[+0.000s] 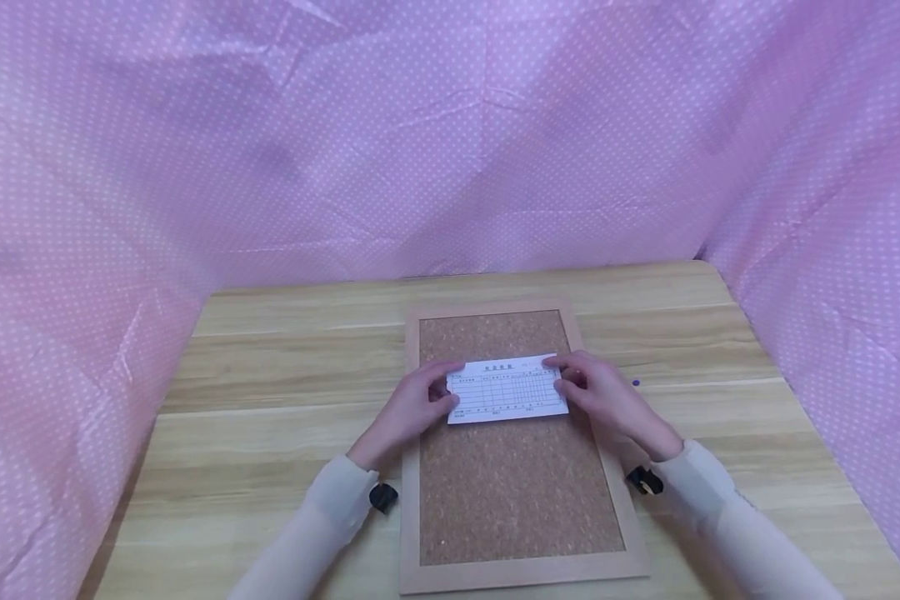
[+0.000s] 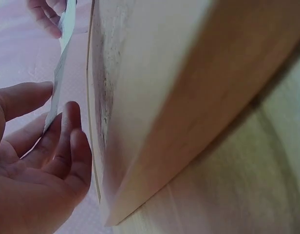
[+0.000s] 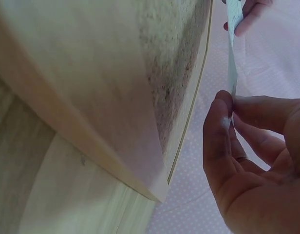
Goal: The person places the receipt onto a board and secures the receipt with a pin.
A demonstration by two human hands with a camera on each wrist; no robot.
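A white printed form slip [image 1: 506, 389], ruled with lines and a small grid, is held above a framed cork board [image 1: 521, 492]. My left hand [image 1: 420, 404] pinches its left edge between thumb and fingers. At the opposite end, my right hand [image 1: 607, 396] pinches the right edge. In the left wrist view the slip [image 2: 57, 78] appears nearly edge-on and slightly bent, apart from the board's wooden frame [image 2: 140, 165]. The right wrist view also has the slip [image 3: 232, 63] edge-on, its near end between thumb and fingertips.
The board lies on a light wood-grain table [image 1: 270, 433]. A small dark purple round object [image 1: 636, 382] sits on the table right of the board. Pink polka-dot cloth [image 1: 450, 150] hangs behind and on both sides. Dark wrist devices [image 1: 383, 497] show by the cuffs.
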